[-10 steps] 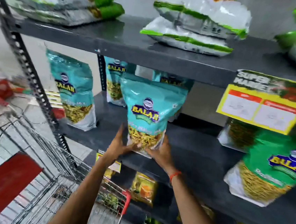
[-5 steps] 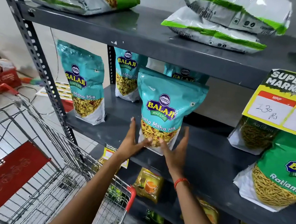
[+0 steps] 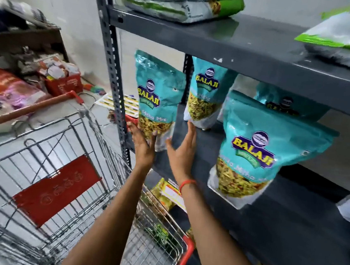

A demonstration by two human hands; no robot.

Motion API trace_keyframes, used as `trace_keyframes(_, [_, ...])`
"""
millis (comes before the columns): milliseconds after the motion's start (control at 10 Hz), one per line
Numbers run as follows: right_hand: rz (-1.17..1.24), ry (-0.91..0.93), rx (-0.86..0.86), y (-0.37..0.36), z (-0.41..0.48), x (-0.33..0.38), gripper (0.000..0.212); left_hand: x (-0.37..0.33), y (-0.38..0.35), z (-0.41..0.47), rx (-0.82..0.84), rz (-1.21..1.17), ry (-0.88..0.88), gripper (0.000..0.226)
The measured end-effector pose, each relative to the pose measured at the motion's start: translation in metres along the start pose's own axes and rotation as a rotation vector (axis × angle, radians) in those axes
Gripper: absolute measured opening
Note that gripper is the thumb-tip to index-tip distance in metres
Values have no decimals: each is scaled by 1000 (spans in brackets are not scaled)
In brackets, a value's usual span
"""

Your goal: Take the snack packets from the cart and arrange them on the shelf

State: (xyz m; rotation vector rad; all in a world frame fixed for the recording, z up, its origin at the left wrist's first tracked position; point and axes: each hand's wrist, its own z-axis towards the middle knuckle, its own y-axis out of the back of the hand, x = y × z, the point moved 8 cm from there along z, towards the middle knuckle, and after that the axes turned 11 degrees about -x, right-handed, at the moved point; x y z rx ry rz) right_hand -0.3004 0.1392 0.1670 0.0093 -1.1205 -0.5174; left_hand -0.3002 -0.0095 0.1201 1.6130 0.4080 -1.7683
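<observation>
We reach both hands toward the teal foil Balaji snack packet standing upright at the left front corner of the dark grey metal shelf. Our left hand touches its bottom edge with fingers spread, gripping nothing. Our right hand, fingers straight and open, is just beside it, above the silver wire cart.

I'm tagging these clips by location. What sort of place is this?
Most likely a small grocery shop or its stockroom. Teal snack packets of one brand stand in rows on a grey metal shelf, and a wire shopping cart with red trim is parked beside it.
</observation>
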Motion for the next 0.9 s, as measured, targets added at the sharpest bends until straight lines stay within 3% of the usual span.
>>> trace_keyframes(100, [-74,-225,199,-44,5,-49,86,14,0,23,154,-174,87,71])
trace_keyframes(200, [-93,-222,250,-61,8,-60,84,19,-1,31,223,-211,111,61])
trace_keyframes(500, [-116,-157,144,-61,16,-64,72,21,-8,29,288,-190,133,57])
trace_keyframes(700, [-91,-212,251,-60,17,-58,92,14,-7,22,356,-140,138,66])
trace_keyframes(800, [-138,-229,281,-59,14,-58,93,15,-5,16,385,-42,170,71])
trace_keyframes(900, [-325,-300,401,-40,1,-58,62,16,7,3,273,93,270,53])
